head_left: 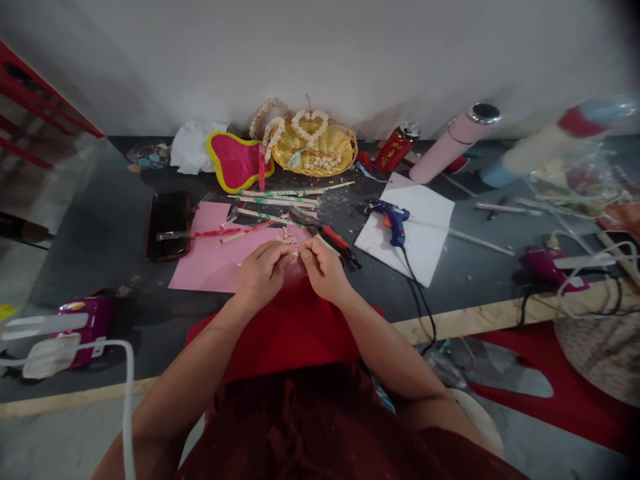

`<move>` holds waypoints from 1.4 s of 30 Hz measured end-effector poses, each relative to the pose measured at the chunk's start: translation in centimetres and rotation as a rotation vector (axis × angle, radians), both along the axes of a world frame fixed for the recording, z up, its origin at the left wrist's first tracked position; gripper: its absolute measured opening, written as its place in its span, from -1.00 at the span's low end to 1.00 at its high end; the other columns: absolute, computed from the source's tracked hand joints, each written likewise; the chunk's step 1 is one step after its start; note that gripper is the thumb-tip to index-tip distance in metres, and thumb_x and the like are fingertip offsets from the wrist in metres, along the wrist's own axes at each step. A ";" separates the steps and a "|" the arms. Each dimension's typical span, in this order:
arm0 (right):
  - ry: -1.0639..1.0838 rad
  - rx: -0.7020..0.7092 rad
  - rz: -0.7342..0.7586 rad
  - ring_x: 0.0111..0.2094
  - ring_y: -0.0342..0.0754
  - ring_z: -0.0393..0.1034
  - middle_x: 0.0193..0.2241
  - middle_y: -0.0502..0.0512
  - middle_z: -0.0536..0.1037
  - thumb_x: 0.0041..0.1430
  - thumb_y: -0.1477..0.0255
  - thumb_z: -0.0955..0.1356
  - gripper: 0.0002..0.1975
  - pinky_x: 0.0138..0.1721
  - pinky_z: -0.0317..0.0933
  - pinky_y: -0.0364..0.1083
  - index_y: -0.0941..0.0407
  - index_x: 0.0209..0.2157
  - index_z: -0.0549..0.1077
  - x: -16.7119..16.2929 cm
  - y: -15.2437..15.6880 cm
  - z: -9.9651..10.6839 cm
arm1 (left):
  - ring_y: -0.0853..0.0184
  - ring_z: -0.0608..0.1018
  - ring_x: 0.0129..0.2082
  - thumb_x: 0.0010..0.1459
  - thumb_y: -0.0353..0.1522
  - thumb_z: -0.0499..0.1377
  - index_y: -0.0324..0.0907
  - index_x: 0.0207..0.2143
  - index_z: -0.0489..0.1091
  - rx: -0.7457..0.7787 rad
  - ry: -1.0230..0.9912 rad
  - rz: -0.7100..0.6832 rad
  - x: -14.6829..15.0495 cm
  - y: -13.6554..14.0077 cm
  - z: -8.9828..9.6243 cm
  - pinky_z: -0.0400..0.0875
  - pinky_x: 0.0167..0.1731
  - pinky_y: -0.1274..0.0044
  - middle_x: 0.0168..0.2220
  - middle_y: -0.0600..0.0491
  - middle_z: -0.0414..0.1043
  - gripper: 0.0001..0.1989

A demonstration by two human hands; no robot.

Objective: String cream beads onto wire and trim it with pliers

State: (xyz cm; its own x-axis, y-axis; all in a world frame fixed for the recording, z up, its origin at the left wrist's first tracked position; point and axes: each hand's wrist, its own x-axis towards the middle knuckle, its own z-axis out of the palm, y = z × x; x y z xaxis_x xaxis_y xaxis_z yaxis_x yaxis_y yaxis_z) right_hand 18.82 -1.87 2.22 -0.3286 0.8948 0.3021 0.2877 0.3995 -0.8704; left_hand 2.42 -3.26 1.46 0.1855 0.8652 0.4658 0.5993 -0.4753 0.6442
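Observation:
My left hand (pixel 266 270) and my right hand (pixel 325 268) meet at the fingertips over the near edge of a pink sheet (pixel 205 263). Both are closed in a pinch around a small pale piece (pixel 294 253), too small to make out well. Just beyond the fingers lies a little pile of short pale pieces (pixel 286 236). Pliers with red and black handles (pixel 334 238) rest beside my right hand. Several thin pale sticks with green print (pixel 280 198) lie farther back, and a red-wrapped strip (pixel 215 233) crosses the sheet.
A blue glue gun (pixel 394 220) lies on a white board (pixel 434 248) to the right, its cord hanging over the table edge. Behind stand a wicker basket (pixel 345 143), a red can (pixel 397 148) and a pink flask (pixel 450 147). A phone (pixel 167 223) lies left.

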 end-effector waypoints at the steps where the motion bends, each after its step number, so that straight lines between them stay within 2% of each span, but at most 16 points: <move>1: 0.017 -0.015 -0.027 -0.49 -0.17 0.22 -0.50 -0.03 0.35 0.31 0.30 0.17 -0.77 -0.43 0.16 -0.15 0.09 -0.37 0.31 0.0 0.0 0.0 | 0.35 0.53 -0.24 0.25 -0.35 0.05 -0.17 -0.26 0.39 0.002 -0.021 0.007 0.0 0.0 0.1 0.43 -0.22 0.50 -0.27 -0.02 0.51 -0.86; 4: 0.068 -0.025 -0.081 -0.50 -0.17 0.23 -0.50 -0.03 0.37 0.28 0.29 0.23 -0.79 -0.44 0.16 -0.15 0.09 -0.38 0.37 0.0 -0.1 0.1 | 0.36 0.53 -0.27 0.24 -0.35 0.07 -0.18 -0.27 0.39 0.002 -0.057 0.036 0.0 0.1 0.4 0.43 -0.25 0.53 -0.30 -0.01 0.51 -0.87; 8: 0.061 0.076 -0.066 -0.32 -0.11 0.35 -0.34 0.04 0.47 0.22 0.36 0.29 -0.88 -0.27 0.25 -0.09 0.06 -0.24 0.42 -0.2 0.0 -0.2 | 0.39 0.53 -0.29 0.24 -0.35 0.06 -0.17 -0.27 0.39 -0.006 -0.072 0.034 0.0 0.1 0.4 0.43 -0.27 0.55 -0.31 0.02 0.51 -0.87; 10: 0.056 0.100 -0.058 -0.27 -0.09 0.36 -0.32 0.06 0.48 0.22 0.39 0.28 -0.89 -0.24 0.26 -0.07 0.05 -0.25 0.43 -0.3 0.1 -0.4 | 0.39 0.54 -0.30 0.24 -0.36 0.07 -0.17 -0.27 0.40 -0.003 -0.076 0.028 0.1 0.1 0.4 0.44 -0.28 0.55 -0.32 0.02 0.52 -0.87; 14: 0.046 0.094 -0.057 -0.30 -0.09 0.36 -0.34 0.05 0.48 0.23 0.39 0.28 -0.90 -0.28 0.26 -0.08 0.07 -0.26 0.42 -0.2 0.1 -0.5 | 0.38 0.55 -0.30 0.23 -0.36 0.08 -0.17 -0.26 0.42 -0.027 -0.095 0.026 0.1 -0.1 0.4 0.45 -0.29 0.55 -0.31 0.02 0.54 -0.87; 19: 0.027 0.071 -0.062 -0.36 -0.12 0.33 -0.38 0.03 0.46 0.23 0.38 0.27 -0.89 -0.31 0.23 -0.10 0.08 -0.29 0.41 -0.3 -0.2 -0.2 | 0.41 0.57 -0.34 0.22 -0.33 0.10 -0.15 -0.21 0.43 -0.161 -0.181 0.019 0.1 -0.4 0.5 0.45 -0.34 0.60 -0.31 0.05 0.55 -0.84; 24: 0.048 0.014 -0.078 -0.38 -0.13 0.33 -0.38 0.04 0.47 0.23 0.36 0.27 -0.88 -0.33 0.23 -0.11 0.09 -0.27 0.40 -0.4 -0.4 -0.5 | 0.43 0.58 -0.43 0.19 -0.30 0.14 -0.17 -0.24 0.40 -0.250 -0.260 0.062 0.2 -0.5 0.5 0.43 -0.45 0.65 -0.39 0.07 0.55 -0.86; 33: 0.059 0.014 -0.087 -0.37 -0.13 0.33 -0.37 0.04 0.47 0.23 0.35 0.26 -0.86 -0.33 0.22 -0.13 0.11 -0.27 0.39 -0.5 -0.4 -0.3 | 0.44 0.57 -0.42 0.18 -0.35 0.14 -0.17 -0.26 0.40 -0.207 -0.249 0.051 0.2 -0.5 0.5 0.42 -0.46 0.65 -0.37 0.07 0.54 -0.90; 42: 0.064 0.023 -0.075 -0.36 -0.14 0.34 -0.36 0.04 0.47 0.24 0.35 0.26 -0.85 -0.33 0.21 -0.14 0.12 -0.27 0.39 -0.5 -0.3 -0.4 | 0.44 0.58 -0.41 0.16 -0.33 0.15 -0.16 -0.28 0.41 -0.268 -0.267 0.080 0.2 -0.6 0.4 0.41 -0.44 0.66 -0.38 0.08 0.54 -0.89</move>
